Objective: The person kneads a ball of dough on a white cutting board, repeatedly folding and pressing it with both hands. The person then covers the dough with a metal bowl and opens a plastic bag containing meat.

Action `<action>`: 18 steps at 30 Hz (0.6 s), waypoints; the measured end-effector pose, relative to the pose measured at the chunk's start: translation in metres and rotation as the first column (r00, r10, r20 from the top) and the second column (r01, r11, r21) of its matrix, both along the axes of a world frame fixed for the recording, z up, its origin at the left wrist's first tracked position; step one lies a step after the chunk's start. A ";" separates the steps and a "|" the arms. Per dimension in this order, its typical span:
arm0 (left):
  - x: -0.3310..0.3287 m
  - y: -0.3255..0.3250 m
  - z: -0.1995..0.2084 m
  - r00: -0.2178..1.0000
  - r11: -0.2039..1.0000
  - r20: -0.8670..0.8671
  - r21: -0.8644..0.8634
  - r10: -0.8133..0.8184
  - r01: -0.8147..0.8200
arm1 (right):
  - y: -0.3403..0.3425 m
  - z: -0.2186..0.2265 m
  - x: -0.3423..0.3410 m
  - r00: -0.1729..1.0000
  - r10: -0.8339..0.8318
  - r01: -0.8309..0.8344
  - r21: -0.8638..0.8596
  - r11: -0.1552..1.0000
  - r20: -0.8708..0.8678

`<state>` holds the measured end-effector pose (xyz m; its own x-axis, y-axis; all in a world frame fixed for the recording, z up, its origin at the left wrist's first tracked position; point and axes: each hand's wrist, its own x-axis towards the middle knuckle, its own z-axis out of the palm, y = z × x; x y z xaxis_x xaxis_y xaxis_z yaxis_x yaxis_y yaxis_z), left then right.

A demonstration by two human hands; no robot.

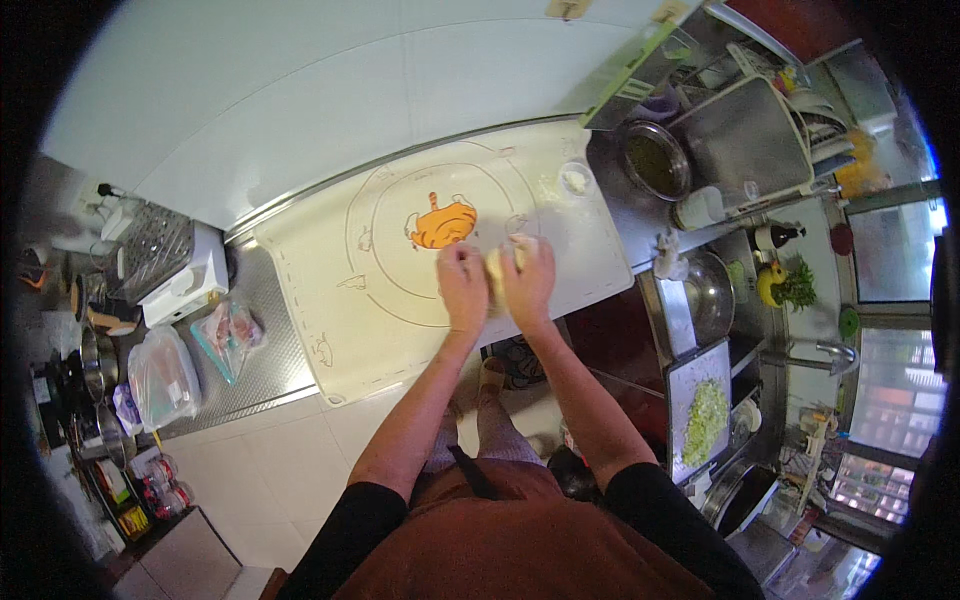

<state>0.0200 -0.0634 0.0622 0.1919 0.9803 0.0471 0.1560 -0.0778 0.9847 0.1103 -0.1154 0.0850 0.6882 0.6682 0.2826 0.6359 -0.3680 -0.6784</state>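
A cream pastry mat (320, 290) printed with an orange tiger lies on the steel counter ahead of me. Both my hands are over its near side, just below the tiger. My right hand (530, 280) is closed around a pale lump of what looks like dough (494, 266), which shows at its left side. Close beside it, my left hand (463, 285) has its fingers curled together; what they pinch is hidden. A small dish of white powder (575, 180) sits at the mat's far right corner, with white smears near it.
On the right are a metal bowl of dark liquid (655, 160), a sink bowl (708, 300), a faucet (838, 355) and a board with chopped greens (704, 420). Bagged food (228, 338), a plastic-wrapped container (163, 378) and a white rack (185, 275) stand left.
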 end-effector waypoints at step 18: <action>0.073 0.014 -0.052 0.741 0.823 -0.669 0.384 -0.064 0.418 | -0.008 -0.066 0.072 0.979 -0.086 0.120 -0.182 0.976 0.183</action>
<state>0.0927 -0.0493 0.0104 0.5770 0.7678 0.2784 0.6007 -0.6299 0.4923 0.1821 -0.1229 0.0191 0.7077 0.6496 0.2778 0.6895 -0.5494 -0.4720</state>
